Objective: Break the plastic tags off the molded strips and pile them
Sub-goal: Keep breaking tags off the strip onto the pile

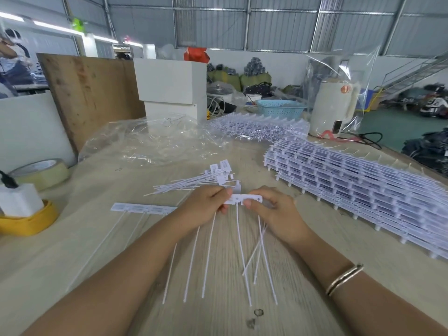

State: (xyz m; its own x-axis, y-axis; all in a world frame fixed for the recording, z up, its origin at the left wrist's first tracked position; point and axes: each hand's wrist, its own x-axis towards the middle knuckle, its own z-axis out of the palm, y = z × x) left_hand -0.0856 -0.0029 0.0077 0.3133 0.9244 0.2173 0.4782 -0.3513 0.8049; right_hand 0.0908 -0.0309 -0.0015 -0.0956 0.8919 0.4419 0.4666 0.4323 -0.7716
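White molded strip point(242, 199) is being pinched by both hands' fingers point(224, 193); bending sharply at the joint should be snapping one tag off cleanly.

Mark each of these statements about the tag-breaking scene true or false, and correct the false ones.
1. Both hands hold the same molded strip. True: the left hand and the right hand pinch it at either side.
2. The pile of loose tags lies beyond the hands. True.
3. The big stack of strips is to the person's left. False: it is to the right.
4. The blue basket sits on the yellow tape roll. False: it stands at the far end of the table.
5. A bracelet is on the right wrist. True.
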